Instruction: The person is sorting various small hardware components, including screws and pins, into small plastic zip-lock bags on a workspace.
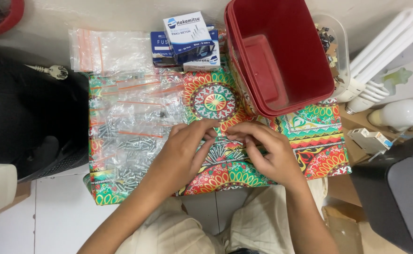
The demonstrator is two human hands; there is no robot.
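Both hands meet over the middle of the colourful patterned worktop [319, 136], near its front edge. The left hand [183, 148] and the right hand [270, 150] have their fingertips pinched together on a small clear bag [225, 138], which lies between them; its long axis seems to run left to right, along the front edge, but it is mostly hidden, so I cannot tell which way its opening points. Just under the hands lies a loose heap of small metal nails [225, 153], not yet packed. Toward the left edge, many filled bags [126, 141] with orange closing strips already lie in rows, so I judge a good part of the packing is done. Empty bags [107, 49] wait past the back left corner. A red tub [281, 56] stands at the back right, beside blue and white boxes [190, 37].
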